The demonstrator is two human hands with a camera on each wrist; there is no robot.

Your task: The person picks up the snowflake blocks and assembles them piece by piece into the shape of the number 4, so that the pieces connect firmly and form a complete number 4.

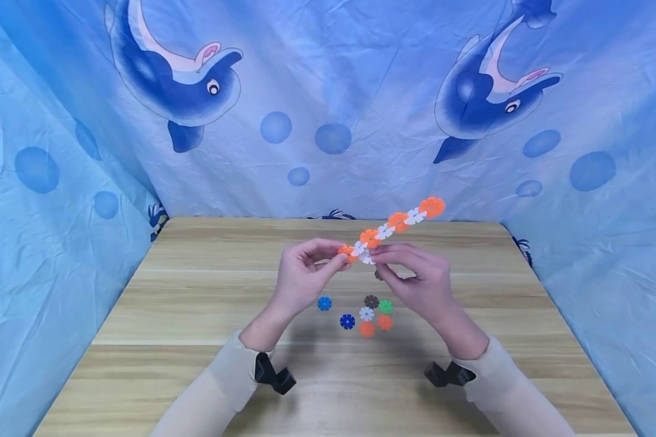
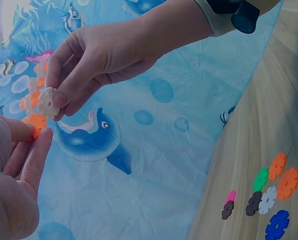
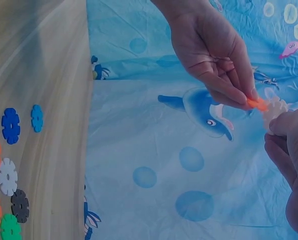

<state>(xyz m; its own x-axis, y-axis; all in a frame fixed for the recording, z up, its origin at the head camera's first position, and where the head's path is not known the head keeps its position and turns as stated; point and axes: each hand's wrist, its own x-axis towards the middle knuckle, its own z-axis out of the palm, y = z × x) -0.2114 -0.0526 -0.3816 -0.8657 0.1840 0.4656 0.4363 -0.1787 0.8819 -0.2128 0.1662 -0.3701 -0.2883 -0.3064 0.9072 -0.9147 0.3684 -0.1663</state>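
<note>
I had both hands raised above the worktop (image 1: 208, 376), with a chain of notched discs (image 1: 398, 221) between them. My left hand (image 1: 306, 273) pinched the near end of it, thumb and fingers on the orange end disc (image 1: 347, 251). From there the chain slanted up to the right, orange and white by turns (four orange and three white, by my count), and its far end stuck out freely in the air beyond my right hand (image 1: 423, 279).

That right hand gripped a white disc (image 2: 48, 104) between thumb and fingers, right beside the chain's lower part; I could not tell whether the two were joined.

Below my hands, more discs lay flat on the worktop. A light blue disc (image 1: 325, 303) sat furthest left, with a dark blue disc (image 1: 347, 321) near it. To the right of those came a close cluster: a dark disc (image 1: 371, 301), a green disc (image 1: 385, 306), a loose white disc (image 1: 367, 314) and two orange discs (image 1: 385, 322). A little farther back, partly hidden by my right hand in the head view, was a second dark disc (image 2: 228, 210), with a pink disc (image 2: 232, 195) just beside it.

Behind the worktop hung a blue backdrop (image 1: 361, 67) printed with dolphins.
</note>
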